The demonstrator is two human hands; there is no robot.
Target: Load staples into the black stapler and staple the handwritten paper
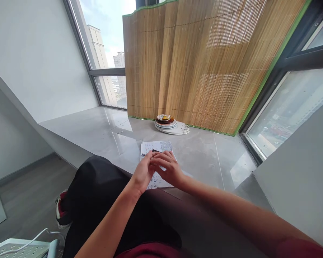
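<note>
Above a sheet of paper with handwriting and a grey printed patch, my two hands meet. My left hand is closed, its fingers curled in and largely covered by the other hand. My right hand bends its fingers over the left fingers, thumb tucked beneath. A slim dark object pokes out at the top between them; its kind and most of its length are hidden. On the paper's left edge, beside my left hand, is a small dark item, too small to name.
Stacked plates and a flat white oval plate stand farther back on the grey tiled ledge. Behind them a bamboo blind covers part of the window. My bent knee is left of the paper; a white basket is at lower left.
</note>
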